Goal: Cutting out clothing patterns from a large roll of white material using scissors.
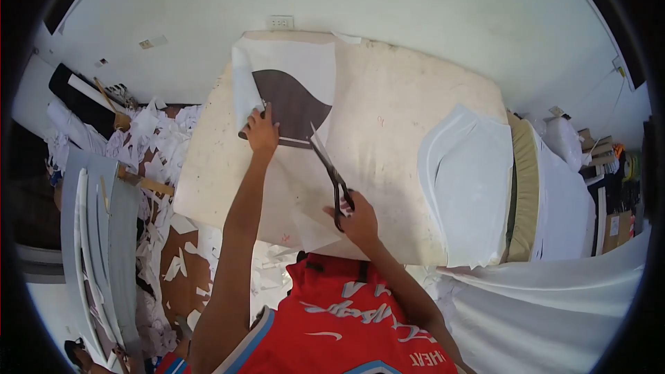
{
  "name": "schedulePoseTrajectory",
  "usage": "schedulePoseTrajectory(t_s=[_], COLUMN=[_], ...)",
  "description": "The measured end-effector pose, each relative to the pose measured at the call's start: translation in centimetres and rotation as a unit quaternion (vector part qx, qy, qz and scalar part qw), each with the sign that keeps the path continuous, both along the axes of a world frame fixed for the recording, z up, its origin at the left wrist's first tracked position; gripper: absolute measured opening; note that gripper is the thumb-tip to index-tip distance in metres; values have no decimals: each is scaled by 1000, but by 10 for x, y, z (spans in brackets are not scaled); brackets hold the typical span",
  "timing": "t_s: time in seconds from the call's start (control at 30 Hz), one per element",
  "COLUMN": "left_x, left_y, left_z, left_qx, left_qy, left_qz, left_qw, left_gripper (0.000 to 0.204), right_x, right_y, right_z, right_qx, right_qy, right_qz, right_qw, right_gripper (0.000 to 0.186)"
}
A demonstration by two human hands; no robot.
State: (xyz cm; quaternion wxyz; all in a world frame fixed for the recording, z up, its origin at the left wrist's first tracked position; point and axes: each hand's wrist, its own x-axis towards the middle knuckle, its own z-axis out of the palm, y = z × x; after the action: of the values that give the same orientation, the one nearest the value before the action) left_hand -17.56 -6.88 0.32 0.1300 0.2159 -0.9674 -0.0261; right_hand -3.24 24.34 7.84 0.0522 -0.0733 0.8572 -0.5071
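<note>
Under the left fingers [269, 109], a dark grey-brown piece [294, 102] on white sheeting [308, 57]; at the right fingers [359, 202], black-handled scissors [335, 174], blades [319, 147] apparently silvery; around both, a cream, dark-specked tabletop [391, 111].

Metal scissors [334, 173], matt brown sheet [289, 100]

Part of the white sheet [305, 55] was covered by the dark curved piece [291, 100]; the palm of the left hand [263, 131] was hidden from above. Right hand [360, 218] fingers were partly hidden at the scissors [332, 169]. Red jersey [325, 298] and second person [82, 357], lower left, were cut off. Far-right stacked items [630, 170] couldn't be made out, too small.
</note>
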Motion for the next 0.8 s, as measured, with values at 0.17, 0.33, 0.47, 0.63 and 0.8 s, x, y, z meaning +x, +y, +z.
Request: schedulePoseTrajectory(t_s=[0.17, 0.33, 0.47, 0.63, 0.8], left_x=[56, 79, 92, 101, 89], left_y=[65, 140, 164, 165, 173], left_z=[-25, -18, -9, -2, -6], left_qx=[-40, 68, 87, 113, 150], left_qy=[65, 114, 71, 87, 37], left_qz=[-247, -213, -202, -220, -221], left_qw=[966, 968, 973, 965, 963], left_gripper=[46, 46, 47, 44, 42], right_x=[8, 64, 67, 57, 59], right_y=[22, 53, 57, 54, 51], right_z=[-12, -34, -48, -63, -61], right_qx=[63, -121, -175, -76, -18], right_qy=[-172, -434, -397, -319, -269], right_qz=[20, -13, -50, -49, -43], right_qw=[983, 893, 900, 943, 962], right_gripper=[57, 46, 48, 44, 46])
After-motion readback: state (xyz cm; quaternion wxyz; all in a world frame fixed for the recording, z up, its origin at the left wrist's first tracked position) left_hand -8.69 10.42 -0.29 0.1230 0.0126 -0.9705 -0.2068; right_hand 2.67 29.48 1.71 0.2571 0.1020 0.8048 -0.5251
